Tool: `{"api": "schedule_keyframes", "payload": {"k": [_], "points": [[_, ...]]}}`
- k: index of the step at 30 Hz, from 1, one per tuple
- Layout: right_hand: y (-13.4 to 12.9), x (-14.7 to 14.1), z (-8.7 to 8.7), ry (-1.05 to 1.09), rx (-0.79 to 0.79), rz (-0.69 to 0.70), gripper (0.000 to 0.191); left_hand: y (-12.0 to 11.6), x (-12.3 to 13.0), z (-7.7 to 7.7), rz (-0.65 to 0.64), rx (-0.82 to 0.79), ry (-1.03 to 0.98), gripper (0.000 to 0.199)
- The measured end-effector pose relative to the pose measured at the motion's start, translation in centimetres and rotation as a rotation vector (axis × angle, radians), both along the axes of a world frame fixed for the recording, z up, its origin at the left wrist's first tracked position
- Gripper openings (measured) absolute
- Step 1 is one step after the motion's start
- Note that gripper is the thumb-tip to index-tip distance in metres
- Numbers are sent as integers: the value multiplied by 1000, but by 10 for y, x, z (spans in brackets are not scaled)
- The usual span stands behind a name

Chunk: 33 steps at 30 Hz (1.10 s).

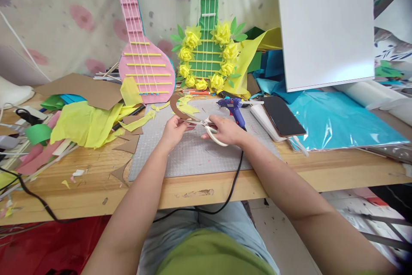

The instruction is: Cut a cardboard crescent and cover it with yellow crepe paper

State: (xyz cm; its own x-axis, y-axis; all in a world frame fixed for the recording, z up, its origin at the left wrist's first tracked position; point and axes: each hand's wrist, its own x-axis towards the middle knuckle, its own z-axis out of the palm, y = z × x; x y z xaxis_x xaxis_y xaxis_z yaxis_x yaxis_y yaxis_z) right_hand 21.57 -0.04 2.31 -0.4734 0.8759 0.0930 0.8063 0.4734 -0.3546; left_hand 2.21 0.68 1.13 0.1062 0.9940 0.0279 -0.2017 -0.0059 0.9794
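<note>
My right hand (222, 130) is closed on the handles of white-handled scissors (216, 136), whose blades point left toward my other hand. Between the fingers of my left hand (175, 131) is a curved strip of brown cardboard (177, 107), arching up and away from me. The scissor blades lie at the strip's near end, partly hidden by my fingers, so I cannot tell whether they are cutting. Both hands are over a grey gridded cutting mat (180, 163). Just beyond my right hand lies a blue glue gun (234, 107) with a glue stick in its back.
A pink paper-covered instrument (146, 67) and a green one (206, 58) with yellow flowers lean at the back. Yellow crepe paper (85, 122) and cardboard scraps (127, 144) lie left. A black phone (283, 116) and blue packaged paper (337, 120) lie right. The glue gun's cord (236, 176) hangs over the table edge.
</note>
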Motion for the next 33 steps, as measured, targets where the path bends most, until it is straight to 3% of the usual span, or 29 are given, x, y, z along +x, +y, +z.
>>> {"api": "schedule_keyframes", "payload": {"k": [12, 33], "points": [[0, -1, -2, -1, -24, 25, 46, 0, 0, -1, -2, 22, -10, 24], [0, -3, -4, -12, 29, -63, 46, -1, 0, 0, -3, 0, -47, 25]]}}
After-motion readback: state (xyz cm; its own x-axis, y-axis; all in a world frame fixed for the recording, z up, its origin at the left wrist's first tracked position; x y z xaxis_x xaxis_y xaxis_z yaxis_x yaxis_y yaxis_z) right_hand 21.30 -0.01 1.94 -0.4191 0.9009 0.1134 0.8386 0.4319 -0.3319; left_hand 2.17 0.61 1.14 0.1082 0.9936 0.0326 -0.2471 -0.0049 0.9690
